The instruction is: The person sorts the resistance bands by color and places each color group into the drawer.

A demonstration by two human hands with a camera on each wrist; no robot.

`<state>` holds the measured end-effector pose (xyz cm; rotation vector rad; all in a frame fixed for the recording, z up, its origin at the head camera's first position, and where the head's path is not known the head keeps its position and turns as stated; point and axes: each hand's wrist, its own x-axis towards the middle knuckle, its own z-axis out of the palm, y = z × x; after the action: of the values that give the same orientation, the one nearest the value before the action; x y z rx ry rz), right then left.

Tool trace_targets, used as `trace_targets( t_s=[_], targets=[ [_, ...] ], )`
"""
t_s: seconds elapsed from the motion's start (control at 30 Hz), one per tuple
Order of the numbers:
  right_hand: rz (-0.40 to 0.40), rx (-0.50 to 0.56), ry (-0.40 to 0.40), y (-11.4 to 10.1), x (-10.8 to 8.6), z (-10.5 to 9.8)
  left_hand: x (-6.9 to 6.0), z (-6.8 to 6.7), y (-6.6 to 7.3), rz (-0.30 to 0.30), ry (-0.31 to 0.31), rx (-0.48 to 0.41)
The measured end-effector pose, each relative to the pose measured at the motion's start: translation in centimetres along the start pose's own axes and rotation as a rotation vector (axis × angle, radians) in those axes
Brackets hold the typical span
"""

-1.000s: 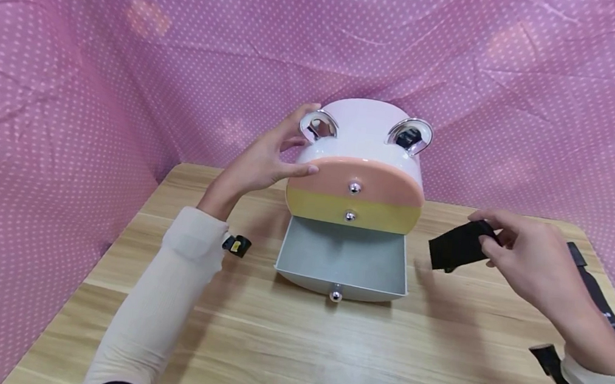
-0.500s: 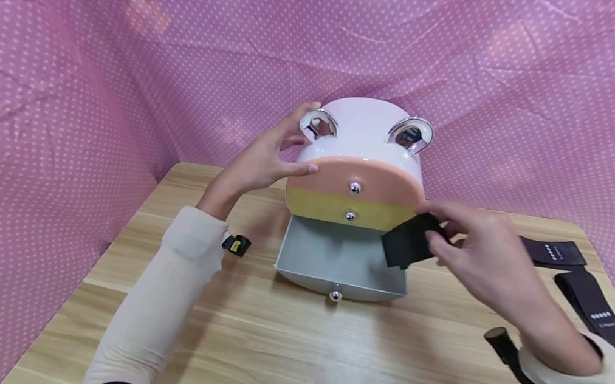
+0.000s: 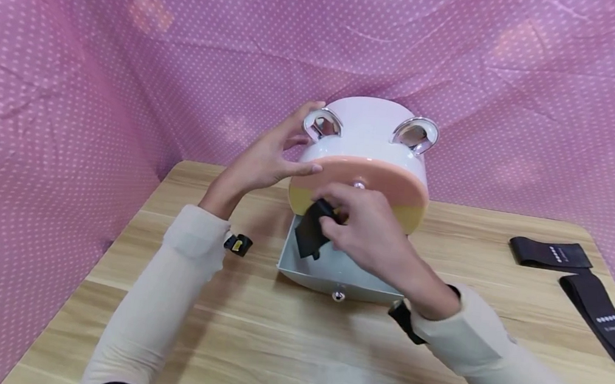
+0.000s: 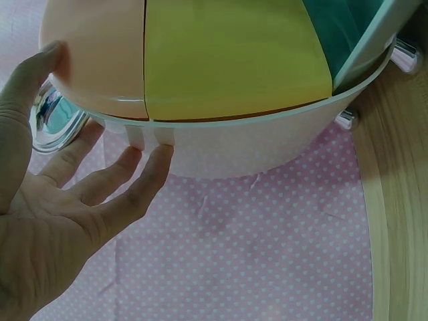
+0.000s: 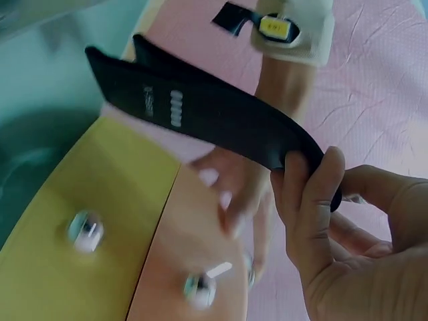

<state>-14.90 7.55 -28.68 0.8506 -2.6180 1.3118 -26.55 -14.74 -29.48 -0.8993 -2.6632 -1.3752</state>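
Observation:
In the head view my left hand (image 3: 267,155) holds the left side of a white drawer organizer (image 3: 371,124) with shiny ear-like loops. The left wrist view shows its thumb on the peach top drawer (image 4: 100,53) and its fingertips against the white side wall (image 4: 247,150). My right hand (image 3: 372,231) pinches one end of a folded black resistance band (image 3: 310,232), whose free end hangs over the left part of the pulled-out grey bottom drawer (image 3: 301,266). White print and dots show on the band (image 5: 194,110) in the right wrist view. The yellow middle drawer (image 4: 227,60) is closed.
Two more black resistance bands lie flat at the right of the wooden table (image 3: 250,345): one band (image 3: 549,254) farther back, another band (image 3: 604,318) nearer. Pink dotted cloth (image 3: 244,40) hangs behind and at the left.
My right hand has carried the band leftward, from beside the organizer to over the open bottom drawer. The two other bands have come into full view. My left hand stays in place.

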Motion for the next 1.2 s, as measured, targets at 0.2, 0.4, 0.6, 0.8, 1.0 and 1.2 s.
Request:
trace_targets(
  t_s=[0.2, 0.4, 0.6, 0.8, 1.0, 1.2],
  targets=[
    [0.082, 0.167, -0.038, -0.4, 1.7, 1.9, 0.1, 0.2, 0.2, 0.016, -0.003, 0.002],
    [0.239, 0.230, -0.015, 2.7, 1.4, 3.4, 0.0, 0.2, 0.3, -0.024, -0.004, 0.005],
    [0.316, 0.178, 0.055, 6.0, -0.6, 4.4, 0.0, 0.0, 0.3, -0.034, 0.001, -0.008],
    [0.357, 0.098, 0.089, 8.2, -2.1, 5.0, 0.0, 0.0, 0.3, -0.038, 0.007, -0.009],
    [0.360, -0.057, 0.043, 9.7, -2.7, 5.4, 0.0, 0.0, 0.3, -0.048, 0.009, 0.001],
    [0.324, -0.222, 0.027, 11.1, -2.9, 5.1, 0.1, 0.1, 0.3, -0.052, 0.005, -0.003]
  ],
)
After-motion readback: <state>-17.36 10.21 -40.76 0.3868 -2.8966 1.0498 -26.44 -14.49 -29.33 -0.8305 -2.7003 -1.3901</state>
